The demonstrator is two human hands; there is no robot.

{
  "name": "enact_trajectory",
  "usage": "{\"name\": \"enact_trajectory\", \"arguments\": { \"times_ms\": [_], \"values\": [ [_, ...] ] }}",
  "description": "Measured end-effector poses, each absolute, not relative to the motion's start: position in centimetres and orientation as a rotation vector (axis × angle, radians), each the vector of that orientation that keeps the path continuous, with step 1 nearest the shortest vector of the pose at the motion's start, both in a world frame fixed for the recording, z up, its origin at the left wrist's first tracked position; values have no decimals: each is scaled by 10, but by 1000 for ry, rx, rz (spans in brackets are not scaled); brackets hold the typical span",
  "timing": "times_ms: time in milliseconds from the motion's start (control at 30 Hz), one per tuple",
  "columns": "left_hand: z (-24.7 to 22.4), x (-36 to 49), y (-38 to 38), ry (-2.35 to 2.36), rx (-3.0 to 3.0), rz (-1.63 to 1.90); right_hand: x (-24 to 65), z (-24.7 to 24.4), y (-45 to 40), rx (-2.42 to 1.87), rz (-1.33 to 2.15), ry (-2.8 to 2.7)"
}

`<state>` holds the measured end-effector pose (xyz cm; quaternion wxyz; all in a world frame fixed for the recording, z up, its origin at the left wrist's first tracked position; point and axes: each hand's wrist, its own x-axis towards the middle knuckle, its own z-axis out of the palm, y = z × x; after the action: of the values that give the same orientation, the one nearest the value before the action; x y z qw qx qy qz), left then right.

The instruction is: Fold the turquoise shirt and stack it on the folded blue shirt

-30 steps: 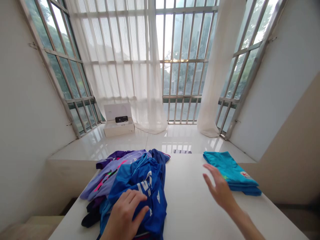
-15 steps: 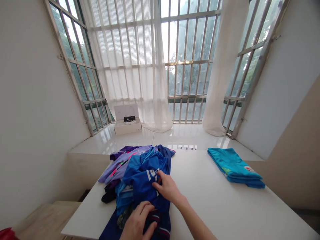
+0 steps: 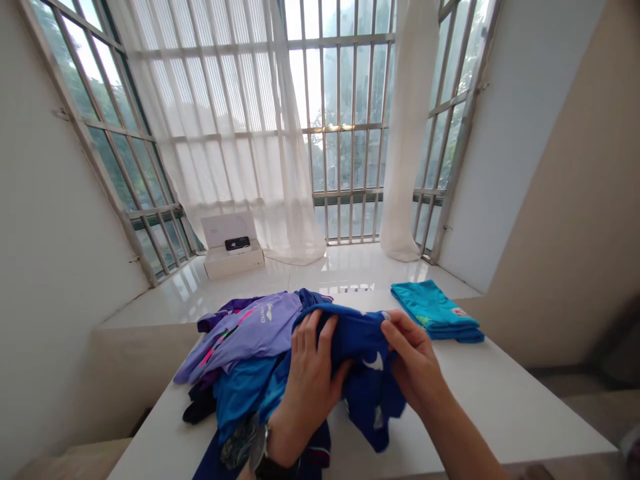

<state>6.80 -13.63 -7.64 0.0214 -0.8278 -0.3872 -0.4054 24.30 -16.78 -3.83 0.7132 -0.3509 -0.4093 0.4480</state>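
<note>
A dark blue garment (image 3: 367, 393) with white markings hangs between my hands, lifted above the table at the right side of the clothes pile. My left hand (image 3: 315, 373), with a watch at its wrist, is closed on the garment's upper left part. Its upper right edge is pinched in the thumb and fingers of my right hand (image 3: 413, 357). Beside my left hand, the pile shows a lilac shirt (image 3: 260, 330) with pink stripes and a brighter blue garment (image 3: 243, 390). The exact kind of the held garment cannot be made out.
Folded turquoise cloth (image 3: 435, 310) lies at the right back of the white table (image 3: 465, 407). On the window ledge stands an open white box (image 3: 235, 263) with a black device (image 3: 237, 244) on it. Sheer curtains (image 3: 220, 133) hang before the barred window.
Both hands have raised the dark blue garment from the pile and moved it right, uncovering more of the lilac shirt. The camera view has turned to the right.
</note>
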Motion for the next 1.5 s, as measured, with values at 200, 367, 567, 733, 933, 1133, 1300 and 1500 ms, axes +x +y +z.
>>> {"name": "enact_trajectory", "arguments": {
  "times_ms": [200, 367, 567, 733, 933, 1133, 1300, 1500],
  "values": [
    [-16, 113, -90, -915, -2941, -1250, 304, -18, -180, -718, 820, -594],
    [-1, 125, -68, -820, -3354, -1475, 329, -26, -172, -769, 823, -633],
    [-4, 112, -61, -1022, -3450, -2052, 335, -52, -142, -855, 854, -612],
    [5, 103, -64, -1263, -3463, -2495, 309, -71, -154, -1056, 814, -1044],
    [5, 107, -67, -1760, -2974, -3055, 261, -89, -176, -1494, 506, -1690],
    [3, 94, -55, -1486, -3329, -2619, 288, -92, -176, -1557, 309, -1610],
    [6, 76, -46, -1231, -3705, -1887, 342, -94, -190, -1606, 253, -1308],
    [-1, 84, -61, -804, -3504, -957, 326, -80, -189, -1395, 532, -1042]
  ]
}}
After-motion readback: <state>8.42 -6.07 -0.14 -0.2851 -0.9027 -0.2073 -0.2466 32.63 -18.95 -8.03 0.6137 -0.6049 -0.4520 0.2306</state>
